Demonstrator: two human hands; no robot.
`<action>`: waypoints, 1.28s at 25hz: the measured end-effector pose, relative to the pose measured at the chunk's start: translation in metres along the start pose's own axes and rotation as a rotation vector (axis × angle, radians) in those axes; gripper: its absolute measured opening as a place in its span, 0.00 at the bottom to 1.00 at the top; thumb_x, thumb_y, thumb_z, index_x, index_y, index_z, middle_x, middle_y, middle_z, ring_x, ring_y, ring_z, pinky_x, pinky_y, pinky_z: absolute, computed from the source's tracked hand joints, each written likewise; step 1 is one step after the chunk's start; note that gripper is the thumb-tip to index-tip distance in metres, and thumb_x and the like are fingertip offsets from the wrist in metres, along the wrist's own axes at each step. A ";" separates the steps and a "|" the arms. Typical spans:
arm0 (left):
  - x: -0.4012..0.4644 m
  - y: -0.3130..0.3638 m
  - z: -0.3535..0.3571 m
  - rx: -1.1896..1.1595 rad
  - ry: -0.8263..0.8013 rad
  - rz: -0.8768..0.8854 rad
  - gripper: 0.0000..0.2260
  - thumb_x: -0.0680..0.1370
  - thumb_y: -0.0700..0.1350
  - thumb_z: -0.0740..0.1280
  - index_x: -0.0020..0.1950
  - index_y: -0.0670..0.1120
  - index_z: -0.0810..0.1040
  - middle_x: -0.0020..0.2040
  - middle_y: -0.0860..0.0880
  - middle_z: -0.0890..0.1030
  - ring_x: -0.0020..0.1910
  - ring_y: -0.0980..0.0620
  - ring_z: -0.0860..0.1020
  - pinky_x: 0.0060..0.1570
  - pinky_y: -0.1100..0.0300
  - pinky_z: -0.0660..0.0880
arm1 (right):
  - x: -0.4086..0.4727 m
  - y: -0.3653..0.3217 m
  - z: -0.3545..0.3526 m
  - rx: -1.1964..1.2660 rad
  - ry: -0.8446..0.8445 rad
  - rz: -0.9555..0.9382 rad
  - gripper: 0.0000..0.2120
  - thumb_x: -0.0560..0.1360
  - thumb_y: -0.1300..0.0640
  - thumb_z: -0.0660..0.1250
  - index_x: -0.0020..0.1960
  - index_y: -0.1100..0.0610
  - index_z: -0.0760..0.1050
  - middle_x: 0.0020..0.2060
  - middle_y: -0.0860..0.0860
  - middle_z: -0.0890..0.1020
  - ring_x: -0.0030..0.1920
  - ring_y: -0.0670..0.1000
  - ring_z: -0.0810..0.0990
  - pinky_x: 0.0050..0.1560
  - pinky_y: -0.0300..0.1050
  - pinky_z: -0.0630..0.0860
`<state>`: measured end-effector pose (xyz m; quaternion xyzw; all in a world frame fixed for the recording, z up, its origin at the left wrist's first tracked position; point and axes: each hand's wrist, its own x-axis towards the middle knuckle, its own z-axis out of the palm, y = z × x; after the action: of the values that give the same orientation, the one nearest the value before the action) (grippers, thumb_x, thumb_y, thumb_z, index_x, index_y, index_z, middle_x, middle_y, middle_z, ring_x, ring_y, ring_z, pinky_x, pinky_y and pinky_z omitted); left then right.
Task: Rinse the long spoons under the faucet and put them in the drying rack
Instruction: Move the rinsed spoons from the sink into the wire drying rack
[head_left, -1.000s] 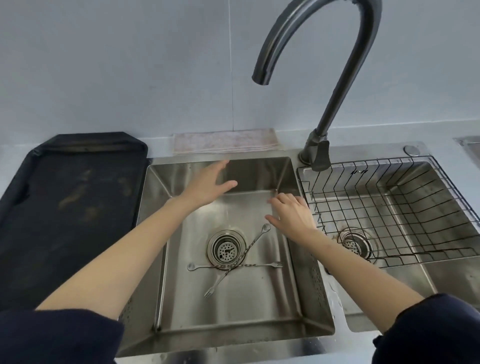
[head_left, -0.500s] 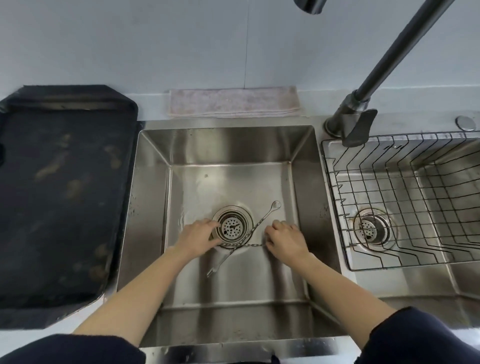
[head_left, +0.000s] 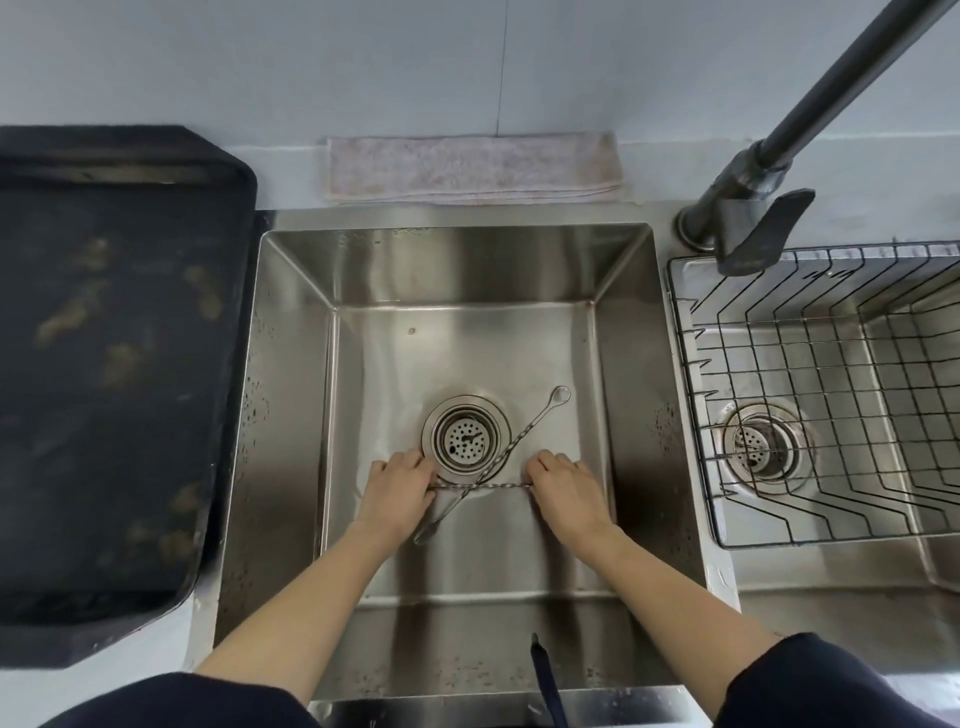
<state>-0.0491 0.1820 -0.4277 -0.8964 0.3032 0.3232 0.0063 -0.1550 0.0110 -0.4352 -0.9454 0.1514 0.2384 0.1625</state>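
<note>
Two long twisted-handle metal spoons lie crossed on the floor of the left sink basin (head_left: 363, 270), just in front of the drain (head_left: 465, 439). The diagonal spoon (head_left: 540, 415) runs from its bowl at the upper right down to the lower left. The horizontal spoon (head_left: 493, 486) stretches between my hands. My left hand (head_left: 397, 493) is closed over its left end and my right hand (head_left: 566, 493) over its right end; both ends are hidden under my fingers. The black wire drying rack (head_left: 810, 343) sits in the right basin. The dark faucet (head_left: 743, 208) stands behind it, its spout out of view.
A large black tray (head_left: 104, 364) covers the counter on the left. A folded pinkish cloth (head_left: 472, 169) lies behind the sink against the wall. The right basin's drain (head_left: 758, 444) shows under the rack. No water runs.
Both hands dropped from above the basin to its floor and closed on the ends of the horizontal spoon. The view tilted downward toward the sink.
</note>
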 end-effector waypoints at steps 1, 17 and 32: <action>-0.001 0.000 0.001 0.000 0.010 -0.007 0.10 0.77 0.43 0.60 0.57 0.45 0.72 0.60 0.46 0.74 0.62 0.46 0.70 0.58 0.54 0.65 | -0.001 0.000 -0.001 0.008 0.010 -0.013 0.12 0.78 0.64 0.55 0.58 0.59 0.71 0.59 0.56 0.76 0.60 0.57 0.73 0.59 0.49 0.67; -0.043 0.007 -0.054 -0.037 0.318 0.052 0.08 0.78 0.46 0.60 0.54 0.48 0.76 0.56 0.49 0.78 0.59 0.49 0.74 0.58 0.57 0.65 | -0.040 -0.019 -0.064 -0.059 0.381 -0.118 0.17 0.43 0.60 0.82 0.27 0.51 0.77 0.23 0.47 0.79 0.24 0.49 0.80 0.26 0.36 0.76; -0.075 0.107 -0.108 -0.044 0.605 0.233 0.08 0.77 0.45 0.61 0.51 0.46 0.78 0.52 0.48 0.81 0.52 0.47 0.78 0.48 0.57 0.66 | -0.107 0.060 -0.132 -0.146 0.721 -0.097 0.16 0.47 0.61 0.83 0.29 0.50 0.79 0.26 0.45 0.80 0.29 0.48 0.81 0.26 0.34 0.75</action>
<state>-0.0914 0.1124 -0.2788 -0.9110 0.3849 0.0472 -0.1405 -0.2140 -0.0714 -0.2856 -0.9839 0.1364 -0.1078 0.0421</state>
